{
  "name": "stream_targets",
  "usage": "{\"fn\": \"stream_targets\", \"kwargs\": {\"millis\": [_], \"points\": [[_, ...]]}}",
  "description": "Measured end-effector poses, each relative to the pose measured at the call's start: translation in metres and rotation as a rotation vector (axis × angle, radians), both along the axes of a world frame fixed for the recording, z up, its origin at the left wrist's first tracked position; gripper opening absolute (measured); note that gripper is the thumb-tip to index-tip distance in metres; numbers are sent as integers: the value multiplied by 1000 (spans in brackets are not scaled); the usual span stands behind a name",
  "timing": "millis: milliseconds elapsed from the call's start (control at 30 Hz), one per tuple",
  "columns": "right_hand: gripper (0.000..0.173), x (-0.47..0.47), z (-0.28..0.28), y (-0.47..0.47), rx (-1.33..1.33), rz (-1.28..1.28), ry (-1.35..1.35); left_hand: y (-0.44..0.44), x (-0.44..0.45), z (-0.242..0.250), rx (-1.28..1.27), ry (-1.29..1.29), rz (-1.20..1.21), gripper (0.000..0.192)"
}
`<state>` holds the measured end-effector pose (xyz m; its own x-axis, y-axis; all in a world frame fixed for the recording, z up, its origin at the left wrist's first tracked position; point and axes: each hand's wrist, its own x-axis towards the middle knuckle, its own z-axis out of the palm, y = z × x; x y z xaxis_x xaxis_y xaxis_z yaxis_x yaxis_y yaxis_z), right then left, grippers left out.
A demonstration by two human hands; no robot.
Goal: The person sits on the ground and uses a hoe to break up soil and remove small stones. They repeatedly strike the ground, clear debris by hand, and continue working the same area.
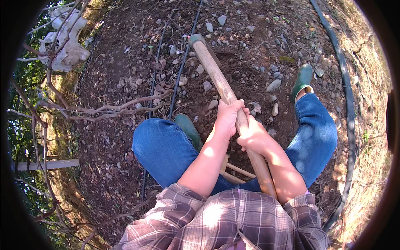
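Both my hands grip the thick wooden handle of a hoe [225, 86], which slants from my lap up and to the left. My left hand [229, 116] is wrapped round it farther along, toward the metal head. Just behind it, my right hand [253, 134] closes round the same handle. The hoe's head [197, 39] is at the far end, its blade partly hidden behind the handle and low over or in the brown, stony soil [247, 68].
Thin black hoses [184, 61] run along the soil at left, and a thicker dark hose [347, 90] curves down the right. Bare woody branches [118, 109] reach in from the left. Stones [274, 85] lie near my green boots [303, 78]. Wooden slats [240, 170] show beneath me.
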<state>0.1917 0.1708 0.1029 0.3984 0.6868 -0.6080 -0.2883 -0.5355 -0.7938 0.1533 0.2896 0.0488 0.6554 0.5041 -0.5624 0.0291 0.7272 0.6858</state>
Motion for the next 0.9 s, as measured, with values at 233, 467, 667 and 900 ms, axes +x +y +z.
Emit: {"fn": "stream_targets", "kwargs": {"millis": [233, 467, 667, 900], "points": [[71, -4, 34, 0, 79, -121, 107, -11, 5, 29, 60, -37, -1, 42], [54, 43, 45, 48, 247, -120, 40, 16, 35, 46, 282, -237, 15, 45], [46, 55, -13, 79, 211, -138, 62, 29, 42, 7, 65, -241, 43, 47], [45, 50, -22, 58, 151, -86, 32, 26, 29, 4, 57, -141, -102, 42]]}}
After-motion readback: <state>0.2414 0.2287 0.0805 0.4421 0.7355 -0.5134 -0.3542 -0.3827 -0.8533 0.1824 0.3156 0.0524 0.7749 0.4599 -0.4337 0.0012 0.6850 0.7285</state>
